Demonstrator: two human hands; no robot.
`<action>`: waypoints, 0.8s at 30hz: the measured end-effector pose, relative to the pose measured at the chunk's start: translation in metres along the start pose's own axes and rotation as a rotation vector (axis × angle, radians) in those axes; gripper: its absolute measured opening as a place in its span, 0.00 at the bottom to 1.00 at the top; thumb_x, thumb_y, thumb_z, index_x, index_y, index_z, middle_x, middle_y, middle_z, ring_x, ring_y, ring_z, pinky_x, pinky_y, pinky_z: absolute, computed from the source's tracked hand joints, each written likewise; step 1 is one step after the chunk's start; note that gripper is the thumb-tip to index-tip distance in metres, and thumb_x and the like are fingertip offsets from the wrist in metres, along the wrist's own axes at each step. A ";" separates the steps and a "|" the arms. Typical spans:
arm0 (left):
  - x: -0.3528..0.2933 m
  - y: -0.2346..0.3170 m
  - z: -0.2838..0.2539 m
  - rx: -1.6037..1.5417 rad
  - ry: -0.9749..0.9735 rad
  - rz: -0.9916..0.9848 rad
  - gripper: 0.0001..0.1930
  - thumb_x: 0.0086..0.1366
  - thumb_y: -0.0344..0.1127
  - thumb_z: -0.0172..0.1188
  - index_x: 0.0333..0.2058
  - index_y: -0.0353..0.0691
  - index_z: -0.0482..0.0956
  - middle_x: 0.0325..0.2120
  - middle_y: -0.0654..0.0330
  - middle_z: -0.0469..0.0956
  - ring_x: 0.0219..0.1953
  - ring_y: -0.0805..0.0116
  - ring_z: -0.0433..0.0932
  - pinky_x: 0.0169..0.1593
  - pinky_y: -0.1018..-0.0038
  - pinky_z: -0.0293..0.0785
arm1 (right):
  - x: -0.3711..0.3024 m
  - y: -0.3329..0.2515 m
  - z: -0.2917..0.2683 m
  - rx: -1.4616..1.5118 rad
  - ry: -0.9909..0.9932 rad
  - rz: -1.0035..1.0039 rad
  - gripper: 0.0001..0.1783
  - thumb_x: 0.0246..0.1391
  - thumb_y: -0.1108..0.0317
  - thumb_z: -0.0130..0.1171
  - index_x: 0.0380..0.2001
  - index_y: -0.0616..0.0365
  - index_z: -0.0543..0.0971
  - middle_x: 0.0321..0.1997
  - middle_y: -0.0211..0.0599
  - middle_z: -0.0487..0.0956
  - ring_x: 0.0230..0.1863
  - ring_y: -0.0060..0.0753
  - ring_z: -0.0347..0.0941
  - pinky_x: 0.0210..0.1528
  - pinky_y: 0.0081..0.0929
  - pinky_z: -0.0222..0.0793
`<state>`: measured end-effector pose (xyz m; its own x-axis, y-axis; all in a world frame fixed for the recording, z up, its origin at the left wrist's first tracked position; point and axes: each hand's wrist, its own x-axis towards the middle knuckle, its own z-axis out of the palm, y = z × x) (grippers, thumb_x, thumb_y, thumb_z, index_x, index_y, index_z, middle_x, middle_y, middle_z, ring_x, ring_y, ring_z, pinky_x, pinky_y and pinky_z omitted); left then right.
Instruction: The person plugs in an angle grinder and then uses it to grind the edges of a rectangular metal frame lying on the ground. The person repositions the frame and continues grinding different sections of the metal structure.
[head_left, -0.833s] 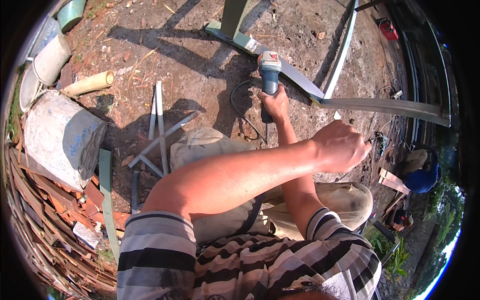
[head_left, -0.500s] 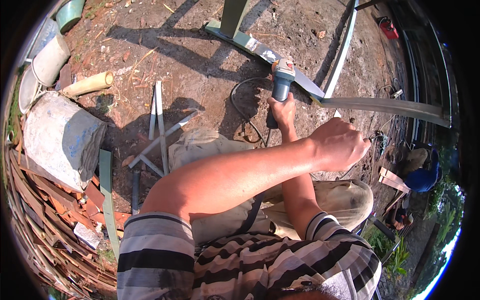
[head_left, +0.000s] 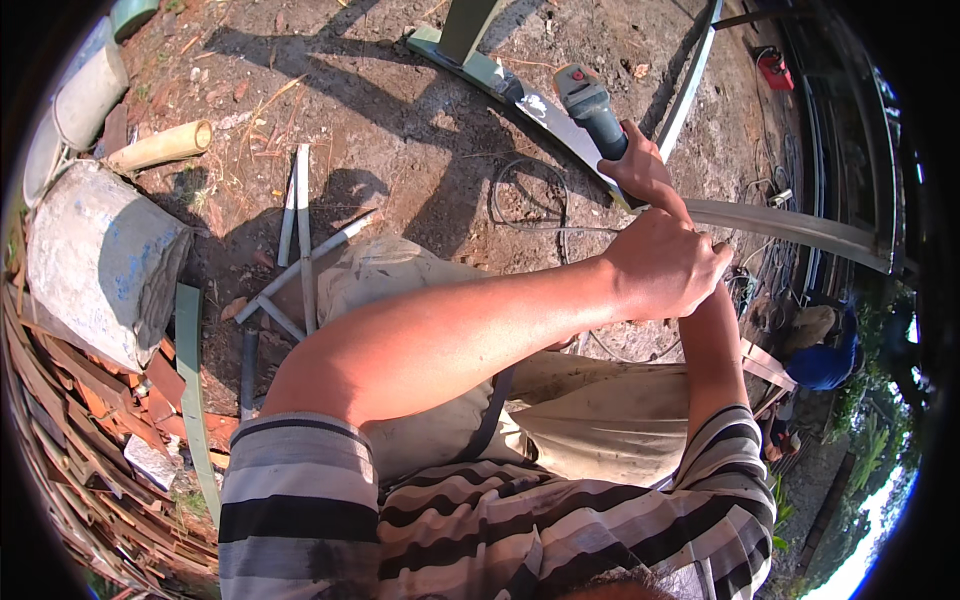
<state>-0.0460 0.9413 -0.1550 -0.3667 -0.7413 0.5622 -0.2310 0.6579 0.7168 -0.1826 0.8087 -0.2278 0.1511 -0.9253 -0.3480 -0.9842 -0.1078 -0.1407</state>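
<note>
An angle grinder (head_left: 595, 115), dark teal with a grey head, is gripped at its rear by my right hand (head_left: 643, 172). It sits above a flat metal bar (head_left: 560, 130) of a green-grey frame lying on the dirt. My left hand (head_left: 668, 265) is closed in a fist, crossing over my right forearm. What its fingers hold, if anything, is hidden. Close to both hands, another grey metal bar (head_left: 790, 225) runs off to the right from the frame's corner. The grinder's disc cannot be made out.
Thin metal tubes (head_left: 303, 235) lie crossed on the ground to the left. Beyond them are a bamboo piece (head_left: 160, 147), a large whitish block (head_left: 105, 260) and stacked roof tiles (head_left: 100, 470). A cable (head_left: 565, 200) loops near my knees. A red object (head_left: 773, 68) lies far right.
My right hand has moved right and away with the grinder, which has tilted so its head points up-left. My left fist has shifted slightly left and now overlaps the right forearm.
</note>
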 end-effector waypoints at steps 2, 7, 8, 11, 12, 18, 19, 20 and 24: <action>-0.005 0.000 -0.004 0.028 -0.097 -0.038 0.08 0.60 0.36 0.60 0.34 0.38 0.79 0.21 0.50 0.81 0.27 0.53 0.86 0.27 0.59 0.79 | 0.006 0.007 -0.008 -0.066 -0.050 -0.043 0.42 0.37 0.56 0.69 0.57 0.61 0.72 0.47 0.57 0.82 0.51 0.56 0.80 0.56 0.44 0.74; -0.034 -0.029 0.002 0.228 -0.493 -0.238 0.10 0.58 0.34 0.60 0.35 0.35 0.83 0.22 0.49 0.83 0.26 0.54 0.86 0.28 0.59 0.80 | 0.000 0.004 -0.014 0.017 -0.117 -0.069 0.45 0.36 0.55 0.68 0.59 0.66 0.71 0.47 0.59 0.82 0.51 0.56 0.80 0.57 0.41 0.73; -0.044 -0.041 0.009 0.247 -0.542 -0.304 0.10 0.58 0.33 0.59 0.36 0.35 0.83 0.22 0.49 0.83 0.25 0.54 0.86 0.28 0.59 0.81 | -0.004 0.005 -0.018 0.069 -0.121 -0.059 0.45 0.37 0.55 0.68 0.60 0.67 0.70 0.47 0.60 0.82 0.51 0.56 0.80 0.57 0.41 0.73; -0.074 -0.068 0.027 0.184 -0.686 -0.659 0.15 0.56 0.30 0.58 0.42 0.32 0.81 0.36 0.45 0.84 0.41 0.49 0.85 0.43 0.58 0.82 | -0.011 0.004 -0.018 0.361 -0.116 -0.054 0.38 0.39 0.58 0.69 0.53 0.68 0.72 0.38 0.49 0.82 0.34 0.40 0.81 0.40 0.35 0.77; -0.088 -0.072 0.027 0.141 -0.732 -0.791 0.21 0.55 0.29 0.58 0.49 0.32 0.79 0.43 0.44 0.83 0.48 0.48 0.83 0.51 0.57 0.81 | -0.017 -0.003 -0.018 0.501 -0.172 -0.014 0.36 0.40 0.59 0.69 0.51 0.68 0.72 0.35 0.45 0.81 0.29 0.34 0.81 0.35 0.32 0.78; -0.156 -0.080 0.036 0.069 -0.960 -0.816 0.47 0.54 0.36 0.69 0.71 0.41 0.56 0.64 0.44 0.67 0.65 0.45 0.68 0.67 0.57 0.68 | -0.017 -0.023 -0.031 1.083 -0.199 0.001 0.20 0.51 0.61 0.67 0.40 0.65 0.77 0.34 0.39 0.81 0.29 0.29 0.81 0.31 0.29 0.79; -0.162 -0.076 0.040 0.120 -0.841 -0.810 0.48 0.53 0.36 0.70 0.70 0.41 0.57 0.65 0.44 0.66 0.65 0.44 0.68 0.67 0.57 0.67 | -0.016 -0.025 -0.032 1.132 -0.196 0.071 0.17 0.53 0.62 0.66 0.38 0.66 0.78 0.34 0.39 0.82 0.30 0.30 0.82 0.32 0.29 0.80; -0.167 -0.073 0.045 0.168 -0.707 -0.806 0.48 0.52 0.37 0.72 0.70 0.41 0.57 0.66 0.45 0.65 0.65 0.44 0.68 0.67 0.56 0.67 | -0.017 -0.027 -0.036 1.190 -0.185 0.057 0.17 0.53 0.62 0.65 0.38 0.65 0.78 0.34 0.39 0.82 0.30 0.30 0.82 0.32 0.28 0.80; -0.158 -0.079 0.074 0.157 -0.937 -0.942 0.35 0.57 0.46 0.66 0.62 0.38 0.71 0.57 0.45 0.76 0.58 0.47 0.76 0.60 0.60 0.73 | -0.011 -0.023 -0.040 1.237 -0.115 0.005 0.18 0.53 0.61 0.65 0.40 0.65 0.77 0.33 0.39 0.82 0.29 0.29 0.81 0.32 0.27 0.79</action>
<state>-0.0368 1.0165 -0.3310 -0.4726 -0.5892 -0.6553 -0.8132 0.0050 0.5820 -0.1653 0.8072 -0.1833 0.2167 -0.8806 -0.4214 -0.2456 0.3686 -0.8966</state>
